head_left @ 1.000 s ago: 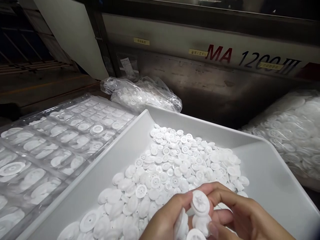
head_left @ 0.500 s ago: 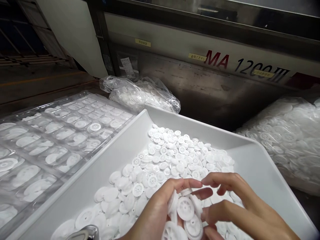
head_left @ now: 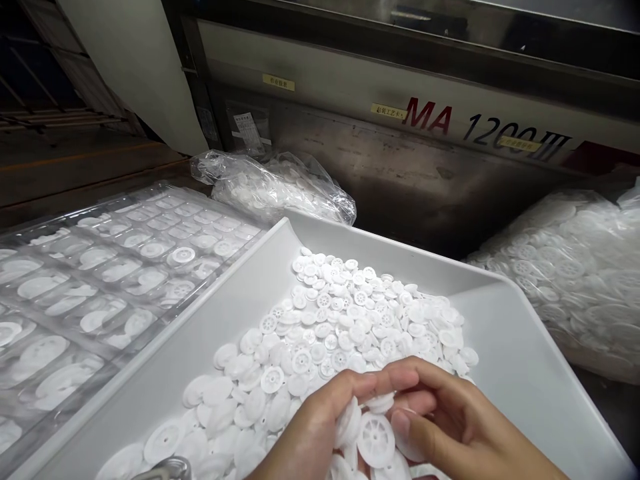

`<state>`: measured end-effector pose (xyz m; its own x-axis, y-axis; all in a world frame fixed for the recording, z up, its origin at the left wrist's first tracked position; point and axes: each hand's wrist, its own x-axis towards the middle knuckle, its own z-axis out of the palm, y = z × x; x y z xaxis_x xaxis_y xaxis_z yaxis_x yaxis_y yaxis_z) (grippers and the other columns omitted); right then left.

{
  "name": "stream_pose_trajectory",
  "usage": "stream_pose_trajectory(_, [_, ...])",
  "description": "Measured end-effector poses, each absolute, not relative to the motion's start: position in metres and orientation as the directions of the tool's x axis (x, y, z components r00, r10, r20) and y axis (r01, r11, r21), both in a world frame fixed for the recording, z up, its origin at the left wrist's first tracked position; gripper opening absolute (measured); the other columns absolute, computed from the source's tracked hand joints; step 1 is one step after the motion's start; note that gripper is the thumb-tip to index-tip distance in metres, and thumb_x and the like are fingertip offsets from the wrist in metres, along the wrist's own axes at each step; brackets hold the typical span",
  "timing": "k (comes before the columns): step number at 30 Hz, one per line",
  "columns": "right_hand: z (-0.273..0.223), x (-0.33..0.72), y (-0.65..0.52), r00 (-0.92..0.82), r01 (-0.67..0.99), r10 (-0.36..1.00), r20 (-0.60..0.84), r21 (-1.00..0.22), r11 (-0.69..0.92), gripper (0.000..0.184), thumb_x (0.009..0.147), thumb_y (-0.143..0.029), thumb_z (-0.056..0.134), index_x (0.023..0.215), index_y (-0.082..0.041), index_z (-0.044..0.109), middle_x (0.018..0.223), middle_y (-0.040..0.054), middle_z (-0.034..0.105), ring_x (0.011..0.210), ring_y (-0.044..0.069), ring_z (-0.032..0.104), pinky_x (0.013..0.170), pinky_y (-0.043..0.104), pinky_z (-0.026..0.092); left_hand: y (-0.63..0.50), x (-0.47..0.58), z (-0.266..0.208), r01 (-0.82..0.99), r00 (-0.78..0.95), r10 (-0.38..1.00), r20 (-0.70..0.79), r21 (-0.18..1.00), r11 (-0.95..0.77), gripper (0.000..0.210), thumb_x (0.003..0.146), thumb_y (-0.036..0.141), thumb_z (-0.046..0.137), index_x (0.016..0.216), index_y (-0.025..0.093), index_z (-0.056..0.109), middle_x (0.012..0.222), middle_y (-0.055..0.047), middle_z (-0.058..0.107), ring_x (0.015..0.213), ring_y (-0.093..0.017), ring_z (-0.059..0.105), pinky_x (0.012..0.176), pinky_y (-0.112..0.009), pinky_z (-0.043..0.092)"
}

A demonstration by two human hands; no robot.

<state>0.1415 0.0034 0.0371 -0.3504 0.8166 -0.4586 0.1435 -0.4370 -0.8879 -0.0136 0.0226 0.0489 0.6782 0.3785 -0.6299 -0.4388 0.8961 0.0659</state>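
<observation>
A small stack of white spoked plastic wheels [head_left: 373, 437] is cupped on edge between the left hand [head_left: 320, 427] and right hand [head_left: 450, 427], fingers closed round it, presumably to keep the slick discs lined up, right over the loose pile in the smooth white plastic tray [head_left: 525, 347].

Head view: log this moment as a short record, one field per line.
Left hand: curled over a cluster of white plastic wheels
Right hand: meets the left hand, thumb pressed on the same wheels
Tray: white, holds a loose heap of white discs
Left of tray: clear blister sheet with discs in its pockets
Behind tray: clear bag of parts
Right of tray: larger bag of parts
Background: machine panel marked MA 1200 III
</observation>
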Motion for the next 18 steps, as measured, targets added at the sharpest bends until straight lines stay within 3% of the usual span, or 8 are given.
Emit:
stream_pose_trajectory(3, [0.033,0.143,0.006,-0.372,0.037,0.830,-0.415,-0.900,-0.433,0.030,0.081,-0.045,0.060,0.096,-0.019,0.058,0.068,-0.0004,0.052,0.067,0.014,0.051,0.065,0.027,0.038,0.021,-0.012,0.048,-0.377,0.692,0.362,-0.624,0.115,0.919,0.040,0.076,0.032,0.061,0.106,0.007,0.063,0.077,-0.009,0.070,0.076,-0.021,0.067,0.073,-0.028,0.044])
stream_pose_trajectory(7, [0.022,0.142,0.005,-0.287,0.039,0.867,-0.407,-0.910,-0.414,0.031,0.078,-0.043,0.065,0.095,-0.020,0.055,0.068,0.0002,0.054,0.067,0.016,0.053,0.064,0.029,0.039,0.017,-0.009,0.040,-0.494,0.618,0.485,-0.619,0.174,0.852,0.050,0.076,0.030,0.060,0.124,0.021,0.050,0.099,-0.008,0.069,0.077,-0.020,0.067,0.075,-0.033,0.045])
stream_pose_trajectory(10, [0.019,0.140,0.004,-0.194,0.073,0.905,-0.379,-0.926,-0.372,0.026,0.074,-0.042,0.068,0.086,-0.023,0.055,0.071,-0.0022,0.052,0.068,0.014,0.050,0.062,0.028,0.039,0.015,-0.009,0.033,-0.542,0.560,0.499,-0.662,0.164,0.825,0.061,0.075,0.029,0.061,0.132,0.029,0.038,0.103,-0.007,0.068,0.078,-0.020,0.068,0.076,-0.036,0.046])
stream_pose_trajectory(14, [0.025,0.136,0.002,-0.189,0.125,0.928,-0.320,-0.946,-0.300,0.013,0.076,-0.030,0.064,0.084,-0.025,0.055,0.085,-0.0002,0.061,0.082,0.017,0.056,0.077,0.033,0.042,0.014,-0.010,0.031,-0.548,0.590,0.493,-0.639,0.131,0.826,0.061,0.076,0.027,0.057,0.133,0.022,0.037,0.105,-0.011,0.067,0.087,-0.023,0.066,0.082,-0.037,0.044])
stream_pose_trajectory(16, [0.030,0.133,0.001,-0.199,0.140,0.915,-0.350,-0.934,-0.327,0.016,0.074,-0.029,0.064,0.089,-0.026,0.058,0.097,0.0031,0.061,0.089,0.022,0.056,0.073,0.034,0.045,0.014,-0.010,0.034,-0.549,0.652,0.497,-0.572,0.096,0.830,0.054,0.078,0.026,0.053,0.130,0.020,0.041,0.106,-0.010,0.067,0.088,-0.024,0.066,0.083,-0.038,0.043])
stream_pose_trajectory(18, [0.033,0.131,0.001,-0.194,0.163,0.897,-0.398,-0.914,-0.371,0.026,0.070,-0.029,0.065,0.095,-0.027,0.058,0.094,0.0052,0.061,0.087,0.025,0.056,0.064,0.033,0.047,0.014,-0.011,0.038,-0.513,0.718,0.464,-0.519,0.056,0.856,0.046,0.081,0.028,0.047,0.126,0.018,0.046,0.104,-0.010,0.068,0.086,-0.025,0.066,0.085,-0.039,0.042])
